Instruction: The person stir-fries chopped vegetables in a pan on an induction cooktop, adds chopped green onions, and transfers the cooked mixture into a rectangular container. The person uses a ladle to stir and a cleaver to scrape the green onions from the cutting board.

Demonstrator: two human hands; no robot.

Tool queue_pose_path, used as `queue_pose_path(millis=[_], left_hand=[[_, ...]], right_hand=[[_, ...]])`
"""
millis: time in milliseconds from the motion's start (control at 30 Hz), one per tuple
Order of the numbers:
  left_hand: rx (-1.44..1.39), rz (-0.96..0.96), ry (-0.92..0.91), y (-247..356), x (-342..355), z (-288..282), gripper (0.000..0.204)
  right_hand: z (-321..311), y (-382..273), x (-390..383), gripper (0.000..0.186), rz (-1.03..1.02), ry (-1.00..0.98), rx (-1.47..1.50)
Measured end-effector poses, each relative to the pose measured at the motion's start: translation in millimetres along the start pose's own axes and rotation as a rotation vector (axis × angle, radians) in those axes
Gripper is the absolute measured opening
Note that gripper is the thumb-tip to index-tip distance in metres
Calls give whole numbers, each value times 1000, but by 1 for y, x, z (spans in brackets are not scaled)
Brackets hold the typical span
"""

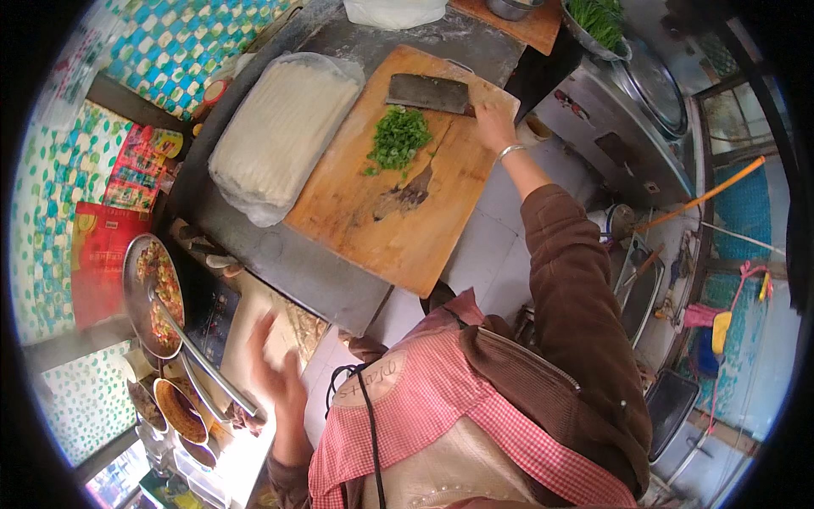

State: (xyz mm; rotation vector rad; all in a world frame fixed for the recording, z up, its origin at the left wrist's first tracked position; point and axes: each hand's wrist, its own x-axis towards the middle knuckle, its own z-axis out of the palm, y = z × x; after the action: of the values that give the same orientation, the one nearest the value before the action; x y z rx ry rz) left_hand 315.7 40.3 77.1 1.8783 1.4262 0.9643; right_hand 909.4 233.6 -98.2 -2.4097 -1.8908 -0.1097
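At the far right of the wooden cutting board [339, 212], my right hand [496, 127] is closed around the handle of a cleaver [426, 92]. The dark, broad blade lies flat over the far part of the board. Just nearer than the blade is a heap of chopped green onions [398, 138]. My left hand [278, 382] is off the board at the lower left, somewhat blurred. Its fingers are stretched out, holding nothing I can see. The hand is nearest the long handle of a ladle [199, 352], which rests in a pan [133, 293] of chopped, reddish food.
Beside the board lies a plastic-wrapped slab of pale dough strips [284, 127]. Small pots [181, 411] of sauce stand below the pan. At the back right are a bowl of greens [598, 25] and a round metal lid [653, 89]. The grey counter edge [322, 297] runs before me.
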Motion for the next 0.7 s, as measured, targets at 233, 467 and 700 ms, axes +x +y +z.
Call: queue_pose_path(millis=[233, 467, 700], left_hand=[[113, 139, -402, -12, 154, 242, 107], [393, 45, -196, -31, 205, 336, 117], [307, 80, -88, -33, 240, 370, 116]], right_hand=[[-29, 7, 16, 23, -231, 41, 45], [-87, 25, -22, 29, 328, -431, 923], [-59, 65, -17, 29, 499, -668, 1356]])
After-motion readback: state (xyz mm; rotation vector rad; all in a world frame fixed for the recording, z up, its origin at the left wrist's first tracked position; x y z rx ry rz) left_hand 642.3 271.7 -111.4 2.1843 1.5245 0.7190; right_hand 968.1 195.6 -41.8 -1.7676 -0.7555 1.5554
